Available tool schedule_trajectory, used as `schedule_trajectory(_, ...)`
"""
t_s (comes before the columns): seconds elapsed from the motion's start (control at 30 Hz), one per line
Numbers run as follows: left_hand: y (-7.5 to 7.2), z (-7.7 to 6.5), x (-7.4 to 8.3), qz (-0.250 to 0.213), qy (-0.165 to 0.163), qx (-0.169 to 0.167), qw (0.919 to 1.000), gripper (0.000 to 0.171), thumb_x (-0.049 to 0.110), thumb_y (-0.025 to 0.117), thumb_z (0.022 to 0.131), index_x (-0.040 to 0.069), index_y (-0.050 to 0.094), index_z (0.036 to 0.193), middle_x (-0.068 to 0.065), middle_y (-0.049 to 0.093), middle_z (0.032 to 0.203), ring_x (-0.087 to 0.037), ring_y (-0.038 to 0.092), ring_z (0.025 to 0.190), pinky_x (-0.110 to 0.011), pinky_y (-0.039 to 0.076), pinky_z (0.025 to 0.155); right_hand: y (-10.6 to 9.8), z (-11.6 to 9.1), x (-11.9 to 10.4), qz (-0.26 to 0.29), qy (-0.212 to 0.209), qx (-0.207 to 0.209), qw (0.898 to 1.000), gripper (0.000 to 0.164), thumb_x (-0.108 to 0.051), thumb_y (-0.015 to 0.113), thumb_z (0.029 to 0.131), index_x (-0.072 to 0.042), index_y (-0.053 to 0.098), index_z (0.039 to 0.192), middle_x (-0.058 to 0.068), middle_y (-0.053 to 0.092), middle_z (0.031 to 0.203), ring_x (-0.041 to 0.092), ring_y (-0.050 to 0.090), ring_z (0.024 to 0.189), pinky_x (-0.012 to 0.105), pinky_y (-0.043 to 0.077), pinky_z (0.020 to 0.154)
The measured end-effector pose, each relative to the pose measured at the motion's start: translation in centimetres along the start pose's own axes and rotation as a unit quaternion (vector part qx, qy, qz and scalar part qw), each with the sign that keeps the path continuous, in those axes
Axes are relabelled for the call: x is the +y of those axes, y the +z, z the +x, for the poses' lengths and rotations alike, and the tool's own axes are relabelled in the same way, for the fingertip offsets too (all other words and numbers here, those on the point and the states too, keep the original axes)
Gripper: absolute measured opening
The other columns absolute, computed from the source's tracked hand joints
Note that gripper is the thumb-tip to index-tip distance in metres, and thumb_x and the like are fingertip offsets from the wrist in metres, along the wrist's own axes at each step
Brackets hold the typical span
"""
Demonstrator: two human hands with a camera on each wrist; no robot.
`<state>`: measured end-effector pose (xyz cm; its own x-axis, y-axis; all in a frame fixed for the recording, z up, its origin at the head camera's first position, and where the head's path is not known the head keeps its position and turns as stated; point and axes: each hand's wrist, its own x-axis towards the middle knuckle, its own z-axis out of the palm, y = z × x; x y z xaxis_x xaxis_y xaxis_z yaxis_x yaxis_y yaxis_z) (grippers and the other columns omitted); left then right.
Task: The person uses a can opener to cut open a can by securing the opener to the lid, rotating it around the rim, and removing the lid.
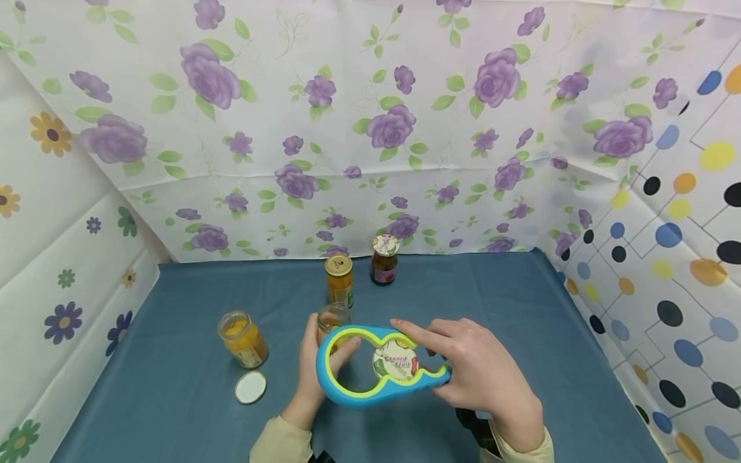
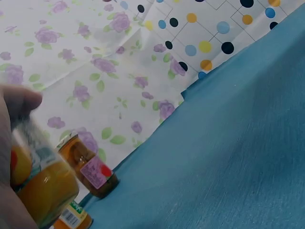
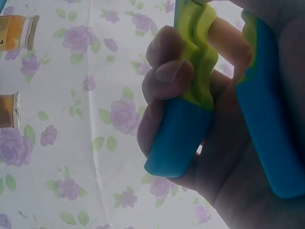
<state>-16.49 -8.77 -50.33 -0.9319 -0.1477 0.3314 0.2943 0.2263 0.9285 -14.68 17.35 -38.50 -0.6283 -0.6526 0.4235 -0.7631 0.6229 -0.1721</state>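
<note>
Lidless glass jar (image 1: 332, 316) in my left hand (image 1: 311, 373), jar opener (image 1: 399, 388) in my right hand (image 1: 483, 370)

A sheet with daisies (image 1: 64, 319) lines the left edge of the blue-covered bench (image 1: 145, 399). On the bench's left half, well in from the front left corner, stands an uncovered yellow jar (image 1: 249, 345) with filling in it. A white lid (image 1: 251, 388) lies flat just in front of it.

Next, near the middle of the bench, comes my left hand, its fingers curled round the lidless glass jar, which has orange-yellow contents low in it. My left thumb shows through the opener's big loop. Behind that jar, toward the back edge, stands a gold-lidded jar (image 1: 339, 286). A little to its right, closer to the back edge, is a dark jar (image 1: 383, 262) with a pink label. Behind them rises a sheet with purple roses (image 1: 295, 182).

The jar opener, blue outside and lime inside, is held above the bench in front of these. A round "Canned Fruit" lid (image 1: 395, 361) shows within its smaller opening; I cannot tell what bears it. My right hand grips the opener's handle ends, index finger stretched along the upper arm. A dotted sheet (image 1: 689, 308) lines the right edge.
</note>
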Motion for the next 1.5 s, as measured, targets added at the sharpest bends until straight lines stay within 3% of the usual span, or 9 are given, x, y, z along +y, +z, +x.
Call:
schedule_trajectory(0.1, -0.2, 0.2, 0.9, 0.005, -0.009, 0.056, 0.9984, 0.05, 0.016, 0.078, 0.086, 0.001, 0.048, 0.124, -0.009, 0.062, 0.102, -0.016, 0.061, 0.081, -0.035, 0.054, 0.066, 0.0, 0.0, -0.1, 0.003, 0.0, -0.005, 1.0, 0.096, -0.01, 0.077, 0.063, -0.04, 0.042, 0.148, -0.02, 0.049, 0.079, 0.004, 0.036, 0.06, 0.029, 0.033, 0.056)
schedule_trajectory(0.2, -0.2, 0.3, 0.9, -0.004, -0.02, 0.097, 0.9951, 0.053, 0.014, 0.077, 0.087, -0.001, 0.045, 0.127, -0.011, 0.06, 0.113, -0.019, 0.061, 0.09, -0.037, 0.055, 0.071, 0.0, 0.1, -0.2, 0.011, -0.001, -0.009, 1.0, 0.096, -0.009, 0.075, 0.063, -0.041, 0.041, 0.148, -0.02, 0.044, 0.075, 0.004, 0.034, 0.058, 0.028, 0.032, 0.054)
schedule_trajectory(0.53, -0.2, 0.5, 0.1, -0.036, -0.082, 0.169, 0.9816, 0.056, 0.015, 0.075, 0.089, 0.003, 0.04, 0.131, -0.01, 0.055, 0.119, -0.017, 0.059, 0.096, -0.03, 0.053, 0.077, 0.1, 0.0, -0.2, 0.014, -0.004, -0.007, 1.0, 0.094, -0.012, 0.077, 0.066, -0.04, 0.041, 0.148, -0.021, 0.046, 0.076, 0.004, 0.034, 0.058, 0.028, 0.033, 0.055)
schedule_trajectory(0.73, -0.2, 0.8, -0.9, -0.063, -0.088, 0.178, 0.9781, 0.059, 0.012, 0.074, 0.09, 0.002, 0.036, 0.133, -0.013, 0.052, 0.121, -0.019, 0.057, 0.099, -0.053, 0.051, 0.087, 0.1, 0.0, -0.1, 0.011, -0.005, -0.008, 1.0, 0.098, -0.009, 0.075, 0.063, -0.04, 0.041, 0.149, -0.021, 0.047, 0.077, 0.004, 0.035, 0.058, 0.029, 0.034, 0.056)
schedule_trajectory(0.93, -0.4, 0.7, -1.4, -0.079, -0.084, 0.177, 0.9774, 0.059, 0.009, 0.073, 0.09, 0.001, 0.034, 0.134, -0.015, 0.049, 0.124, -0.02, 0.056, 0.102, -0.056, 0.049, 0.09, 0.2, 0.0, -0.1, 0.015, -0.005, -0.009, 1.0, 0.099, -0.008, 0.074, 0.061, -0.04, 0.041, 0.148, -0.021, 0.047, 0.078, 0.004, 0.035, 0.059, 0.028, 0.034, 0.056)
schedule_trajectory(1.03, -0.5, 0.5, -1.7, -0.071, -0.092, 0.184, 0.976, 0.06, 0.008, 0.073, 0.09, 0.001, 0.035, 0.135, -0.013, 0.047, 0.124, -0.019, 0.055, 0.103, -0.05, 0.05, 0.089, 0.3, -0.1, -0.3, 0.01, -0.007, -0.007, 1.0, 0.1, -0.008, 0.074, 0.061, -0.041, 0.04, 0.149, -0.021, 0.045, 0.077, 0.004, 0.034, 0.059, 0.028, 0.034, 0.057)
schedule_trajectory(1.23, -0.4, 0.5, -4.0, -0.069, -0.103, 0.191, 0.9737, 0.062, 0.012, 0.074, 0.089, 0.006, 0.034, 0.137, -0.007, 0.048, 0.124, -0.018, 0.055, 0.105, -0.023, 0.05, 0.084, 0.4, -0.2, -0.3, 0.007, -0.009, -0.005, 1.0, 0.098, -0.008, 0.075, 0.06, -0.039, 0.043, 0.148, -0.02, 0.043, 0.076, 0.005, 0.032, 0.058, 0.028, 0.033, 0.057)
schedule_trajectory(1.5, -0.3, 1.0, -6.0, -0.087, -0.106, 0.195, 0.9713, 0.064, 0.023, 0.076, 0.088, 0.013, 0.035, 0.136, -0.004, 0.049, 0.124, -0.017, 0.057, 0.104, -0.022, 0.053, 0.082, 0.2, 0.1, -0.2, 0.007, -0.02, -0.007, 1.0, 0.097, -0.01, 0.077, 0.063, -0.038, 0.042, 0.149, -0.018, 0.048, 0.078, 0.005, 0.033, 0.059, 0.028, 0.033, 0.056)
